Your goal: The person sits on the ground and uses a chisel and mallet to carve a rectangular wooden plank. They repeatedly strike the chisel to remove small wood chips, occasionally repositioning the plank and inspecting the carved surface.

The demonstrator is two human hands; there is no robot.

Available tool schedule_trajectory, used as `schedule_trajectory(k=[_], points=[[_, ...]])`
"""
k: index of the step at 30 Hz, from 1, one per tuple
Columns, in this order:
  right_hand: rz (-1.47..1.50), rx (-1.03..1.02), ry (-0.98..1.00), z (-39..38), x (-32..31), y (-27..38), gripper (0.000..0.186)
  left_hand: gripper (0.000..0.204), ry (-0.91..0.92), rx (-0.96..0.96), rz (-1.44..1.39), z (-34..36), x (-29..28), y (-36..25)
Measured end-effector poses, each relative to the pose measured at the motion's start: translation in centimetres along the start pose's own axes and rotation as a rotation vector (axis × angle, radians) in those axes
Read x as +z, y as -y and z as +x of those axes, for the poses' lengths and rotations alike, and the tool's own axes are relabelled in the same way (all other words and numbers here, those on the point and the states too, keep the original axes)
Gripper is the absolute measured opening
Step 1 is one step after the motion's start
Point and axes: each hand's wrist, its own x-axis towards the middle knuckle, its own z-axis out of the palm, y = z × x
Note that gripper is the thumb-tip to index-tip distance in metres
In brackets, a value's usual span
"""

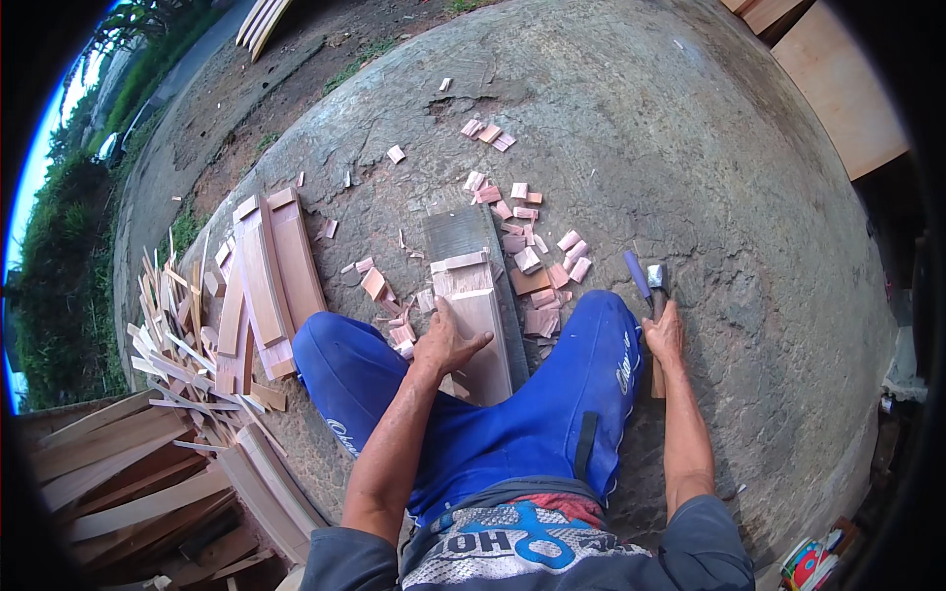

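Between my knees lies a pale pinkish wooden board [483, 350] with a notch near its far end. My left hand [451, 345] grips its left edge, thumb stretched across the top face. Beneath it is a dark, flat slab [455, 230]. Beside my right knee, my right hand [665, 333] is closed around a hammer [655, 278], its metal head up and wooden handle showing below. A purple-handled tool [636, 271], perhaps a chisel, stands beside the hammer head; its lower end is hidden at my fingers.
Small cut wood blocks [528, 259] lie scattered around the board. Several longer notched boards [264, 261] rest left of my left knee, near a heap of thin offcuts [172, 325]. More planks [138, 473] fill the lower left. The rough concrete ground [749, 236] stretches to the right.
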Motion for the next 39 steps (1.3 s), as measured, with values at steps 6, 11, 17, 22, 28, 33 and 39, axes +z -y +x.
schedule_trajectory(k=[6,11,17,22,28,33,39], points=[[-0.022,-0.074,0.039,0.9,2.4,-3.1,0.049,0.118,-0.208,-0.356,-0.559,-2.8,5.5,0.8],[0.073,0.034,0.167,1.1,4.1,-3.9,0.052,0.096,-0.049,-0.542,-0.745,-4.2,3.7,-0.6],[0.072,0.072,0.198,1.6,5.2,-5.1,0.053,0.088,-0.168,-0.380,-0.399,-6.4,4.9,-5.8],[0.090,0.106,0.213,2.3,5.9,-6.0,0.054,0.070,-0.298,-0.509,-0.577,-8.7,5.1,-8.7],[0.108,0.054,0.232,2.1,5.9,-7.1,0.054,0.068,-0.534,-0.714,-0.292,-7.0,5.4,-6.1],[0.104,0.036,0.215,2.4,6.4,-7.3,0.055,0.063,-0.450,-0.648,-0.142,-4.9,4.0,-10.6],[0.139,-0.089,0.105,2.6,7.3,-7.6,0.053,0.066,-0.266,-0.406,-0.160,-3.3,3.9,-15.1]])
